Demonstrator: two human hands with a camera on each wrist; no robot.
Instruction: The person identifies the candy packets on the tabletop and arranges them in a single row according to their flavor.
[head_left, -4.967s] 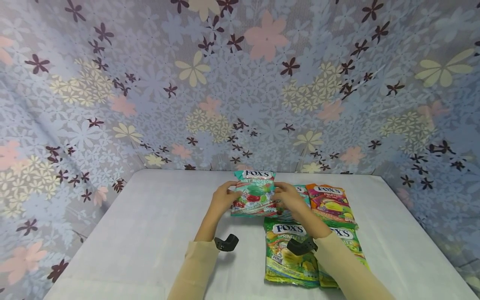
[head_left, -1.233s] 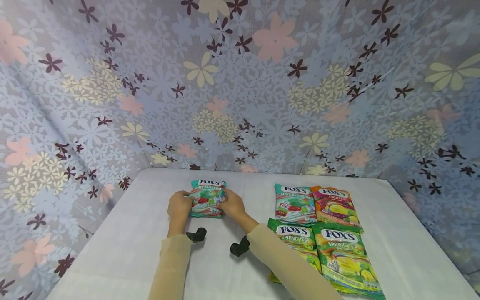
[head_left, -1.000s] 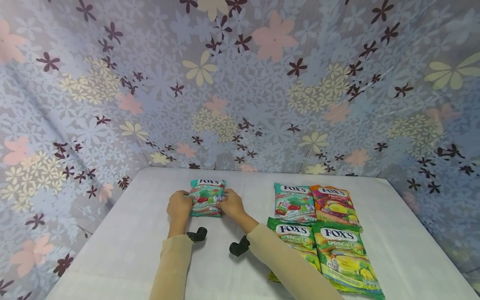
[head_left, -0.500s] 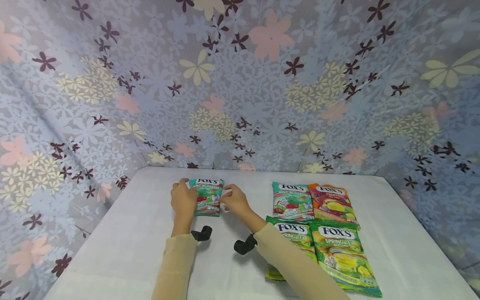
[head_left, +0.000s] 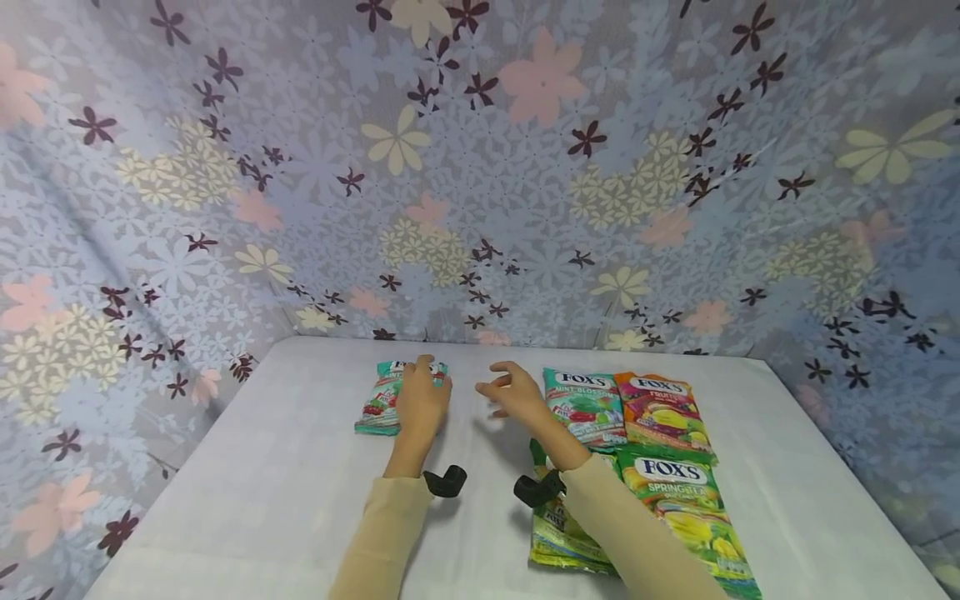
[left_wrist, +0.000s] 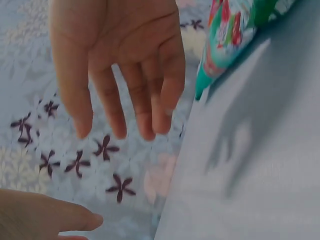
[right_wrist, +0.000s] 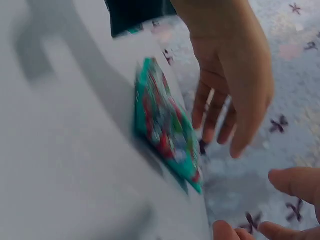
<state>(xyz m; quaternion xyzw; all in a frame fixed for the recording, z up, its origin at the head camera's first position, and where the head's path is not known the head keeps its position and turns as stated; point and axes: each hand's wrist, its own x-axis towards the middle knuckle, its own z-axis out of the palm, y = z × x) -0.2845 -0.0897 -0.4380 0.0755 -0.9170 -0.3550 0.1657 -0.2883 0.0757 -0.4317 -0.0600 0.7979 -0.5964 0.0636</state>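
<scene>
A teal FOX'S Mint Blossom candy bag lies on the white table at the left. My left hand passes in front of its right side with fingers extended, hiding part of the print. To the right, my right hand is raised with loosely bent fingers and nothing between them. Near its wrist lies a second Mint Blossom bag. The right wrist view shows the first bag beside my left hand. From the left wrist, the open palm of my right hand appears.
An orange FOX'S Fruits bag adjoins the second Mint Blossom bag. In front lie two green Spring Tea bags, one at the right and another partly under my right forearm. A flowered cloth rises behind the table.
Both hands carried the Mint Blossom bag from beside the other bags to the left and let it go there. Since then both hands have moved rightward, the right one toward the remaining bags.
</scene>
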